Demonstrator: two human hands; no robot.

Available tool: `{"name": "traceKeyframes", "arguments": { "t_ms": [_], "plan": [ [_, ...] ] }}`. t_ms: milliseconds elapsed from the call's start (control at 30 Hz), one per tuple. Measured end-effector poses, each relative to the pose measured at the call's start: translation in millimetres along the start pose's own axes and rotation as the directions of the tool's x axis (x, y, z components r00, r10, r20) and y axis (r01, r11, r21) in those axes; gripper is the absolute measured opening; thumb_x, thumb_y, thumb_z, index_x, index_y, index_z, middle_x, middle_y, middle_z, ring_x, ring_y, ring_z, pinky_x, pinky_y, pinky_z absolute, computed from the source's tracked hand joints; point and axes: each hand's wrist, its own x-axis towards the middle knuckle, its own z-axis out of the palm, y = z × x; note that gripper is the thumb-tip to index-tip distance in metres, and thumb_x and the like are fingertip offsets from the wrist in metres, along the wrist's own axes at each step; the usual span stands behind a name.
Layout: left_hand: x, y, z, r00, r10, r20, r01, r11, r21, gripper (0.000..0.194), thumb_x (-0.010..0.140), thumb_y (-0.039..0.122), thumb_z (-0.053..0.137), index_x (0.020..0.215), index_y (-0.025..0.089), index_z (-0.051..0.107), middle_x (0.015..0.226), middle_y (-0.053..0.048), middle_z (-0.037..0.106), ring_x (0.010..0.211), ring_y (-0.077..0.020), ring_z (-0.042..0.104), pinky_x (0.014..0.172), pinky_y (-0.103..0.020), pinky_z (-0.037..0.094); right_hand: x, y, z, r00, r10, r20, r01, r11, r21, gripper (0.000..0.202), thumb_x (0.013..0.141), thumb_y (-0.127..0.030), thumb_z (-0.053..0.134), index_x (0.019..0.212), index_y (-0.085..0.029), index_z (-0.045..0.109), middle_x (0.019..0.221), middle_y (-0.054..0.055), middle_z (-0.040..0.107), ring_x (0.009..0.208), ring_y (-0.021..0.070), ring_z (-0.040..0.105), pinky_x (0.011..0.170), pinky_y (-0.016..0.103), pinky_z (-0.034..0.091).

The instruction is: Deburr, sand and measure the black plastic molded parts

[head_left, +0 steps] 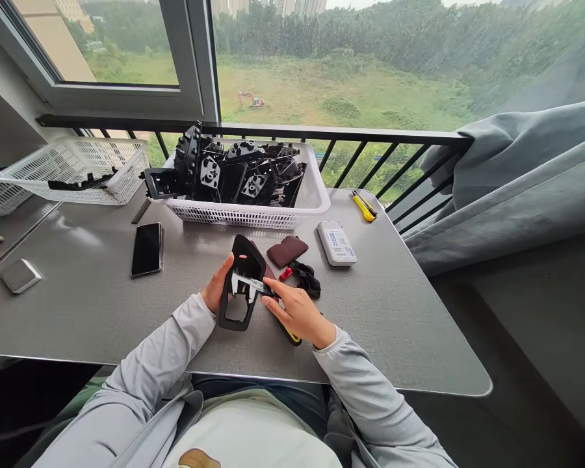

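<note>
My left hand grips the left edge of a black plastic frame part, holding it tilted up above the table. The part has a large rectangular opening in its lower half. In my right hand is a caliper, its jaws pointing left and lying across the part's opening. I cannot tell whether the jaws touch the edges. Beneath my right hand lies a black-and-yellow tool, mostly hidden. Just beyond are a maroon cloth pad, a small red item and a black bunched cloth band.
A white basket heaped with black plastic parts stands at the back; another white basket is at left. A phone, a metal block, a white box-shaped device and a yellow utility knife lie on the table.
</note>
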Motion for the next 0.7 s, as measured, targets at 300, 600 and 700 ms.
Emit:
{"name": "traceKeyframes", "arguments": {
  "t_ms": [300, 600, 700],
  "plan": [
    [1, 2, -3.7, 0.997, 0.051, -0.059, -0.050, 0.999, 0.010, 0.041, 0.088, 0.051, 0.055, 0.097, 0.014, 0.071, 0.087, -0.009, 0.076, 0.074, -0.0221, 0.072, 0.072, -0.032, 0.055, 0, 5, -8, 0.998, -0.007, 0.067, -0.001, 0.993, 0.119, 0.032, 0.096, -0.030, 0.050, 0.125, -0.018, 0.051, 0.110, 0.010, 0.070, 0.082, 0.0200, 0.069, 0.075, 0.030, 0.050],
    [2, 2, -3.6, 0.995, 0.062, -0.075, -0.059, 0.998, 0.032, 0.038, 0.087, 0.048, 0.057, 0.097, 0.014, 0.071, 0.083, -0.008, 0.076, 0.073, -0.0206, 0.071, 0.065, -0.029, 0.054, -2, 0, -15, 0.989, 0.120, 0.089, -0.111, 0.989, -0.102, 0.041, 0.096, -0.032, 0.042, 0.132, -0.013, 0.049, 0.066, 0.001, 0.067, 0.060, 0.0192, 0.063, 0.062, 0.027, 0.042],
    [1, 2, -2.0, 0.991, 0.077, -0.105, -0.071, 0.996, 0.060, 0.035, 0.087, 0.046, 0.059, 0.094, 0.014, 0.071, 0.080, -0.007, 0.075, 0.071, -0.0196, 0.071, 0.065, -0.028, 0.053, -3, 0, -16, 0.990, 0.112, 0.081, -0.108, 0.993, -0.047, 0.032, 0.096, -0.028, 0.039, 0.121, -0.014, 0.053, 0.075, 0.003, 0.069, 0.063, 0.0189, 0.063, 0.065, 0.028, 0.043]
  ]
}}
